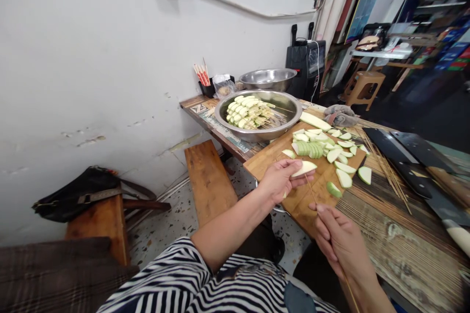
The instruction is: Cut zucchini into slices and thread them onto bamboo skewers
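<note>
My left hand [281, 180] pinches a pale slice of green-skinned vegetable [305, 168], perhaps zucchini, above the near edge of a wooden cutting board [266, 156]. Between the fingers of my right hand [336, 232] is a thin bamboo skewer [310, 190], its tip at the slice's lower edge; whether it has gone in I cannot tell. Cut slices [312, 149] lie in a row and in loose pieces on the board. Behind it, a steel basin [282, 129] holds a pile of skewered slices [244, 110].
Loose skewers [394, 176] lie right of the board, beside cleavers [396, 161]. A grey cloth [341, 115] and a second steel bowl [268, 77] sit farther back, near a black speaker [306, 66]. A wooden bench [209, 181] stands left of the table.
</note>
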### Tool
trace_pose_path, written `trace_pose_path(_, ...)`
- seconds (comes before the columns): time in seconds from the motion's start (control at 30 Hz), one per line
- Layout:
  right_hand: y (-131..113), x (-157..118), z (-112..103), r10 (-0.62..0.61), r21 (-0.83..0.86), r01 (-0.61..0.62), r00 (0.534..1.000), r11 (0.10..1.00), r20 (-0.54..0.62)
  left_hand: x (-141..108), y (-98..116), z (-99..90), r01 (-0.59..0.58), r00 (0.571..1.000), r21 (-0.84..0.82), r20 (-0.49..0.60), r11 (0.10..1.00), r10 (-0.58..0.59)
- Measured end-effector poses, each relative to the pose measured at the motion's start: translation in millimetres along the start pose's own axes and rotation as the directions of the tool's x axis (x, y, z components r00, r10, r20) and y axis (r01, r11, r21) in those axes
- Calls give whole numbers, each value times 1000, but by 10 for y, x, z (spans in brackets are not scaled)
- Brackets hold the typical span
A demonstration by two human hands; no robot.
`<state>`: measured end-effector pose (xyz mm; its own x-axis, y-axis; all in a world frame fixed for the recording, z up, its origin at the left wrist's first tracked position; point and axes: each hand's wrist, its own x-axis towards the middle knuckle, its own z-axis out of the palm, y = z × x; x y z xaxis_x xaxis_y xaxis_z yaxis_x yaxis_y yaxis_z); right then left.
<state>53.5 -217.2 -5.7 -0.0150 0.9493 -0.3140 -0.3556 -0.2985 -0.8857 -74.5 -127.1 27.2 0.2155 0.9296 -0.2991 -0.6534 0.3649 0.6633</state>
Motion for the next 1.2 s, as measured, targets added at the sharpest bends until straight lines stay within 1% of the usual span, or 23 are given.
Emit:
trace_pose_path(0.07,18,32,-39,-68,-142,59,996,988,-57,-14,8,17,11,1000,2,-6,1000,-11)
trace_pose_path(0.13,33,58,-78,-208,-315,172,974,934,-85,-23,12,32,26,1000,-6,-5,1000,-26)
trace_pose_path(0.2,38,72,-100,-382,-504,296,921,811,-74,-21,15,42,41,999,-23,6,999,-41)
trace_pose_path(0.23,38,75,-100,-447,-572,335,892,748,-62,-16,18,44,51,999,-35,17,998,-50)
trace_pose_path(0.27,38,74,-92,-476,-604,352,878,715,-52,-9,22,45,65,998,-46,29,997,-64)
trace_pose_path(0.3,38,71,-74,-462,-586,350,886,731,-48,-1,26,45,83,996,-58,41,995,-81)
trace_pose_path(0.33,40,65,-49,-409,-522,327,911,788,-45,8,30,46,102,994,-69,49,992,-99)
trace_pose_path(0.4,48,49,16,-245,-302,229,969,926,-17,25,37,49,137,990,-89,50,987,-133)
trace_pose_path(0.43,53,39,51,-173,-182,172,985,968,10,31,39,52,148,988,-98,45,984,-144)
trace_pose_path(0.5,60,19,116,-98,13,97,994,995,54,40,43,61,161,987,-115,32,980,-158)
trace_pose_path(0.6,57,-1,185,-79,186,59,992,981,98,44,52,77,171,985,-125,11,977,-171)
trace_pose_path(0.7,46,15,209,-74,180,61,995,982,67,48,73,87,169,985,-123,-13,978,-172)
trace_pose_path(0.77,40,53,194,-95,77,96,995,992,-18,51,87,90,147,988,-133,-23,980,-152)
trace_pose_path(0.83,38,109,152,-177,-92,169,980,981,-87,54,94,90,113,993,-142,-28,983,-118)
trace_pose_path(0.87,36,140,123,-246,-206,222,964,953,-99,55,95,90,99,994,-140,-26,985,-104)
trace_pose_path(0.9,34,169,91,-333,-333,286,938,899,-94,57,94,90,89,995,-137,-23,987,-93)
trace_pose_path(0.93,32,194,59,-426,-462,347,902,816,-75,59,93,90,84,996,-130,-20,988,-87)
trace_pose_path(1.0,24,224,7,-586,-664,435,810,609,-6,65,91,87,83,996,-114,-13,990,-85)
trace_pose_path(1.03,20,227,-8,-640,-717,459,768,525,24,68,90,85,82,996,-108,-12,991,-84)
trace_pose_path(1.07,19,223,-13,-670,-742,472,741,476,42,71,89,82,79,997,-103,-10,991,-81)
trace_pose_path(1.1,19,215,-8,-672,-742,475,739,473,44,74,87,77,76,997,-101,-9,992,-77)
trace_pose_path(1.13,22,206,6,-645,-715,468,764,519,32,78,83,71,74,997,-100,-5,992,-75)
trace_pose_path(1.2,36,194,54,-500,-537,415,866,735,-14,83,63,58,88,996,-92,14,992,-87)
